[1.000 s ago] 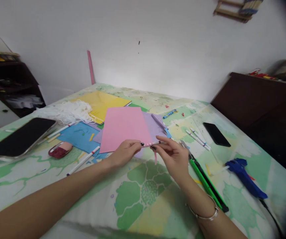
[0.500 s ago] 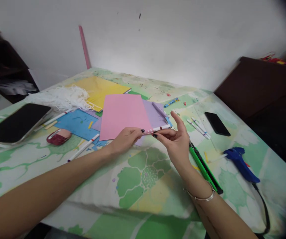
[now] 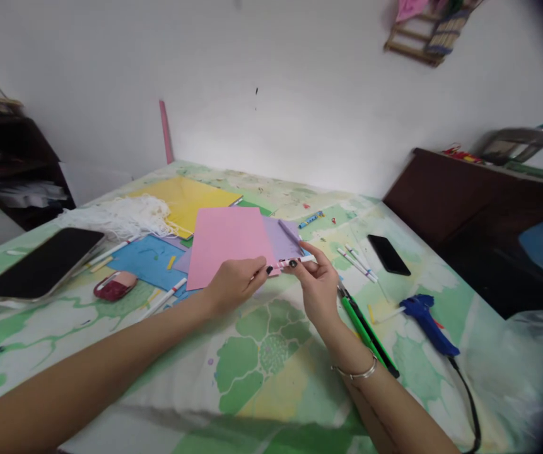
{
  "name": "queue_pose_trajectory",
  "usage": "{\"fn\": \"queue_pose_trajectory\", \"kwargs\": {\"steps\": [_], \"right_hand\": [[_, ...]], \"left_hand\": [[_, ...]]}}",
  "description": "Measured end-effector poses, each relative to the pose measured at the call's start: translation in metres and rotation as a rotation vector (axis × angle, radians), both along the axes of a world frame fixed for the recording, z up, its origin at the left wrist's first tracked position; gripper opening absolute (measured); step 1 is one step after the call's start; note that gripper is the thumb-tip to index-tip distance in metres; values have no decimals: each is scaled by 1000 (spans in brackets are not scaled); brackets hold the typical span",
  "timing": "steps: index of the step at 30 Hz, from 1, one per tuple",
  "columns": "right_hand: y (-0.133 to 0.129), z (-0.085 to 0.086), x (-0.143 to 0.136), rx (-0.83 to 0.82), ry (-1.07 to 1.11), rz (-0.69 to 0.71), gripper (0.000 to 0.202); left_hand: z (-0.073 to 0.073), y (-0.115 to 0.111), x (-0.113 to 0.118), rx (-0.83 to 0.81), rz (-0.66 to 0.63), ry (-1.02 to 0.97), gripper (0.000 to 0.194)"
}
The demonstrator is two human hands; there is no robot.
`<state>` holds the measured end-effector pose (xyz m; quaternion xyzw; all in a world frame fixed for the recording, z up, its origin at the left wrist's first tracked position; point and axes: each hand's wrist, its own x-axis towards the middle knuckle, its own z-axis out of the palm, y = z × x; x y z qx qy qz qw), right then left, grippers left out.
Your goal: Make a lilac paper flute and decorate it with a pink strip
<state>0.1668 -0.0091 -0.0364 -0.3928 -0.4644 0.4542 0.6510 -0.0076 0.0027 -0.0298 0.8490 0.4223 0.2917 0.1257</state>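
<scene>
My left hand (image 3: 233, 285) pinches the left end of a slim white marker pen (image 3: 308, 258), which has a dark band and pinkish marks. The right end of the pen is between the thumb and fingers of my right hand (image 3: 319, 291). Both hands hold it level above the near edge of a pink paper sheet (image 3: 228, 243). Part of the pen is hidden by my fingers. To the right of my right wrist lies a green cutter knife (image 3: 370, 334). A rolled purple paper (image 3: 290, 236) lies just beyond the hands.
On the left lie a large phone (image 3: 39, 261), a dark red case (image 3: 115, 285), white string (image 3: 120, 214) and blue paper (image 3: 148, 258). Yellow sheets (image 3: 186, 195) lie behind. To the right are white pens (image 3: 357, 265), a black phone (image 3: 389, 255) and a corded blue glue gun (image 3: 429, 325).
The camera view has tilted up and turned right. My right hand's raised index finger has come down to the pen, and both hands still hold it.
</scene>
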Motion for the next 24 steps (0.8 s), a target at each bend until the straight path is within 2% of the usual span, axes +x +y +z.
{"fn": "queue_pose_trajectory", "kwargs": {"steps": [3,6,9,12,15,20,22,24], "right_hand": [[10,17,-1,66,138,28,37],[24,53,-4,163,173,6,23],[37,96,-8,279,184,-10,16],[45,126,-15,379,178,-11,13],[49,131,-19,393,180,-9,10],[58,117,-14,262,155,99,11],[62,112,-11,211,145,123,12],[67,109,-8,171,166,138,12]], "left_hand": [[26,15,-1,119,-23,77,31],[67,28,-1,211,-53,50,32],[108,35,2,264,-32,-144,32],[133,40,4,203,-26,-424,27],[137,46,3,31,-78,-601,25],[125,63,-6,-223,-136,-604,24],[121,68,-7,-258,-134,-587,23],[118,71,-7,-203,-89,-535,22]]}}
